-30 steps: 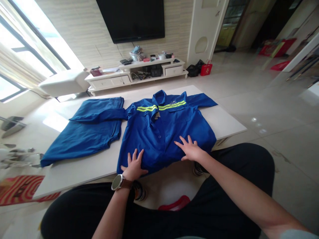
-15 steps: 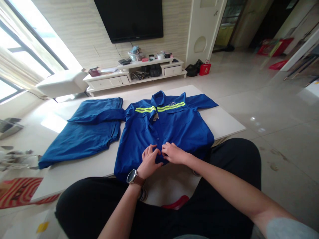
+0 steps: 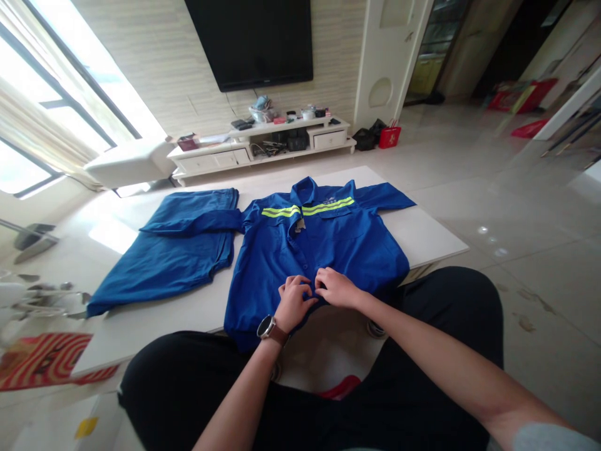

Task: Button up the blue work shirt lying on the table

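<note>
A blue work shirt [image 3: 323, 244] with yellow-green reflective stripes lies face up on a white table [image 3: 422, 232], its hem hanging over the near edge. My left hand [image 3: 293, 302], with a watch on its wrist, and my right hand [image 3: 334, 288] meet at the shirt's front placket near the hem. Both have their fingers curled, pinching the blue fabric at the button line. Blue trousers [image 3: 173, 250] lie folded to the shirt's left, with the shirt's sleeve resting across them.
My legs in black trousers are below the table edge. A white TV stand [image 3: 267, 144] with clutter and a wall TV [image 3: 256, 41] stand beyond the table. A white seat [image 3: 129, 166] sits at the window side. A red striped mat [image 3: 42, 360] lies on the floor at left.
A second ago both hands lay flat and spread on the shirt's lower part. They have come together at the middle of the shirt front and closed on the fabric.
</note>
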`<state>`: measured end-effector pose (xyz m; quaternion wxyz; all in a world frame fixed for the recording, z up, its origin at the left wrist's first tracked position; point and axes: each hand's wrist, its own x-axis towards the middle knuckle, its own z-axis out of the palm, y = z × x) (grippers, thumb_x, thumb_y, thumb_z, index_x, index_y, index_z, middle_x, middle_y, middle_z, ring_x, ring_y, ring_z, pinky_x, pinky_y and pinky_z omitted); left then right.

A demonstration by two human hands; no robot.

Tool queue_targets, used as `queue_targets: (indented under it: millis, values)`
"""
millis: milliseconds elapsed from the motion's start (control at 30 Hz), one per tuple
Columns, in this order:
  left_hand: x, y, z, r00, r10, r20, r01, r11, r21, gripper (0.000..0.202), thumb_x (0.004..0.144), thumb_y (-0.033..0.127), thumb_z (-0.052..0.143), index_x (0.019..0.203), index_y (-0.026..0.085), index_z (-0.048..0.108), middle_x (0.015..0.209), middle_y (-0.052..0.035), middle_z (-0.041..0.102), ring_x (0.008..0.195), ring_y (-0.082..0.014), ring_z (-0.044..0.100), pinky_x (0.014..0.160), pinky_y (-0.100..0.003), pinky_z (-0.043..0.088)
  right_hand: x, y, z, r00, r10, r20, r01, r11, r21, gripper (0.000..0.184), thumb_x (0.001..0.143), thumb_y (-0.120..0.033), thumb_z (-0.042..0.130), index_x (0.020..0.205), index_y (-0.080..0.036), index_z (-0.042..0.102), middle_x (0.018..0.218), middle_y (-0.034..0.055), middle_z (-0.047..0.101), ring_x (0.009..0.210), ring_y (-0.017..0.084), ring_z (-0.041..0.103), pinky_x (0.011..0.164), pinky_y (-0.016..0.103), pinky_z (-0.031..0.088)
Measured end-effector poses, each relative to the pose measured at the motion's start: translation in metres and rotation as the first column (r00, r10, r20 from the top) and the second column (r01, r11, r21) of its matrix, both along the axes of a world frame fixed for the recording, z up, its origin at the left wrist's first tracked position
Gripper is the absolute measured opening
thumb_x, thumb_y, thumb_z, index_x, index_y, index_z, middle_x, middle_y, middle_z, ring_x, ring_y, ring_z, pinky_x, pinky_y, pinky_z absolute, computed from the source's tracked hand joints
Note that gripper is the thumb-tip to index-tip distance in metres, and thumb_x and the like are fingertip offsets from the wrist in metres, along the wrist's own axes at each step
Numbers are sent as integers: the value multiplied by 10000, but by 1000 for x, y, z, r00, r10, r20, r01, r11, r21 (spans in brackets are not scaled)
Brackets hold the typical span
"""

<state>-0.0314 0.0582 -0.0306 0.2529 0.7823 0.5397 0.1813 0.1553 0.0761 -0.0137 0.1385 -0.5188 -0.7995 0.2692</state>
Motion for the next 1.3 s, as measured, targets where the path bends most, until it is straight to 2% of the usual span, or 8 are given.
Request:
queue_targets:
  millis: [167, 367, 567, 700, 933, 1033, 1167, 1300]
  values:
    - [1, 0, -3, 1000, -7, 13, 7, 1000, 0, 141, 824, 284, 763, 742, 217, 671, 1220, -24, 692, 1247, -271, 509, 1019, -474, 342, -3, -3, 7, 996, 16, 92, -15, 1000, -11, 71, 938, -190, 634, 867, -188, 637, 1044, 45, 650, 1039, 186, 582, 853, 286, 441]
    - [-1, -3, 0, 1000, -2, 28, 2, 1000, -13, 113, 833, 280, 729, 770, 214, 663, 1240, -31, 695, 1267, -278, 506, 1019, -493, 327, 7, 9, 10, 979, -59, 194, 20, 980, 200, 103, 983, -175, 540, 962, -194, 639, 1073, 55, 651, 1045, 210, 566, 884, 316, 445]
    - [-1, -2, 2, 999, -30, 38, 31, 1000, -7, 76, 871, 294, 706, 831, 230, 695, 1238, -37, 695, 1258, -281, 501, 1014, -510, 317, 15, 21, 13, 972, -162, 169, 110, 953, 284, 176, 942, -163, 568, 1097, -194, 645, 1175, 69, 647, 1110, 236, 547, 943, 325, 449]
    - [-2, -1, 1, 997, -69, 36, 68, 998, 13, 79, 886, 291, 694, 830, 237, 706, 1216, -29, 702, 1238, -271, 510, 1026, -515, 311, 18, 20, 9, 960, -179, 216, 122, 960, 254, 233, 936, -189, 576, 1157, -194, 651, 1220, 77, 655, 1113, 255, 554, 930, 342, 453]
    - [-3, -4, 13, 981, -196, 0, 196, 980, -36, 167, 839, 328, 727, 698, 239, 723, 1073, -3, 748, 1111, -255, 584, 986, -487, 346, 26, 17, 2, 939, -132, 319, 77, 980, 181, 175, 880, -143, 582, 990, -215, 697, 1085, 56, 713, 1067, 250, 578, 850, 352, 438]
    - [-4, -3, 16, 988, -144, 61, 145, 989, -19, 134, 893, 299, 636, 825, 253, 742, 1032, -8, 758, 1060, -225, 637, 1002, -459, 377, 27, 17, 3, 939, -149, 311, 93, 978, 189, 179, 899, -145, 566, 1000, -212, 698, 1058, 52, 730, 1062, 244, 582, 848, 354, 433]
    - [-6, 0, 8, 997, -53, 47, 49, 995, 83, 278, 900, 256, 606, 1160, 275, 700, 1431, -37, 638, 1378, -245, 521, 1148, -478, 327, 23, 16, 1, 937, -131, 325, 60, 974, 221, 169, 973, -302, 579, 990, -196, 710, 1058, 75, 723, 1085, 266, 577, 859, 371, 443]
    - [-6, 4, -3, 996, -79, -40, 78, 997, -16, 431, 923, 277, 587, 1353, 259, 607, 1579, -58, 510, 1513, -259, 385, 1218, -522, 291, 19, 15, -2, 928, -85, 362, 4, 975, 220, 217, 943, -333, 642, 1064, -174, 728, 1145, 105, 690, 1130, 283, 568, 879, 378, 461]
